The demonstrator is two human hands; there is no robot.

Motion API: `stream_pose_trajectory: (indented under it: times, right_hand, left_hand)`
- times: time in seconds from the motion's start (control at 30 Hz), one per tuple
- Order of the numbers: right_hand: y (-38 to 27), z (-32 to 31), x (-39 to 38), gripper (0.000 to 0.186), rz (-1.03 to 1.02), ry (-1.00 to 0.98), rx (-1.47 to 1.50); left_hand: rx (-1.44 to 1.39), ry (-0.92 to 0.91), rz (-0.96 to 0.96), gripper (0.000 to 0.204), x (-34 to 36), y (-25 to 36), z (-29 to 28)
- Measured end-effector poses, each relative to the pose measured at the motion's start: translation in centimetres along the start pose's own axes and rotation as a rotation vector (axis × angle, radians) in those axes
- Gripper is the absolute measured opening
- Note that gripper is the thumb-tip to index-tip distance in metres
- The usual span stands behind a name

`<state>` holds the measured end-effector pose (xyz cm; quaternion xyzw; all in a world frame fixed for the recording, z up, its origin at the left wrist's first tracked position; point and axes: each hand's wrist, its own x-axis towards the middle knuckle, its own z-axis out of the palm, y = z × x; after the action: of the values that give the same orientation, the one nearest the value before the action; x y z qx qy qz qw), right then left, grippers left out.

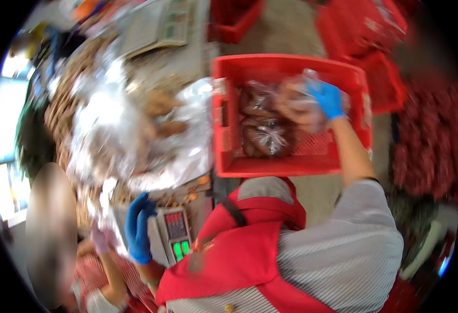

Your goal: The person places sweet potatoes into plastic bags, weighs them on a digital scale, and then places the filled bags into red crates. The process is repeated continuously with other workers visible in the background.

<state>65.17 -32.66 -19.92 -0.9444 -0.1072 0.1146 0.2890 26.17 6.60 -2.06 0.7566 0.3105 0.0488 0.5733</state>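
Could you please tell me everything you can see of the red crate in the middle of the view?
The red crate is rectangular and open-topped, apparently plastic, with high walls, a slot in the left wall, pale patches at both ends and a perforated floor. It looks upright. Clear bags of brown, elongated produce lie in its left part; the gloved right hand reaches inside, holding another clear bag. Its support is unclear.

Inside the red plastic crate (pixel 286 168), we have open room at the near right, above its bare slotted floor (pixel 315 144). Two clear bags of brown produce (pixel 267 139) block the left half; another bag (pixel 294 104), in our right hand (pixel 325 99), fills space farther back. Leftward, the crate's wall and heaped plastic sheeting (pixel 103 120) obstruct passage over the surface (pixel 195 60).
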Motion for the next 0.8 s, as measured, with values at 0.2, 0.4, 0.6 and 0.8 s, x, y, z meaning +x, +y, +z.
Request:
stream_pose_trajectory:
  times: [0.2, 0.4, 0.6, 0.8]
  right_hand:
    - [22.5, 10.4, 4.1, 0.052, 0.501, 0.14, -0.414]
    - [3.3, 13.9, 3.6, 0.027, 0.113, 0.132, 0.34]
    - [-16.4, 15.3, 0.9, 0.017, -0.519, -0.014, 0.496]
    - [-31.7, 17.0, -4.8, 0.018, -0.741, -0.233, 0.722]
  left_hand:
    - [0.001, -0.034, -0.095, 0.034, 1.1, -0.5, -0.5]
    - [0.086, 0.104, -0.086, 0.037, -2.4, -4.1, -0.5]
    - [0.198, 0.185, -0.058, 0.039, -3.7, -4.3, -1.8]
    - [0.136, 0.344, -0.004, 0.042, -8.0, -5.7, -3.4]
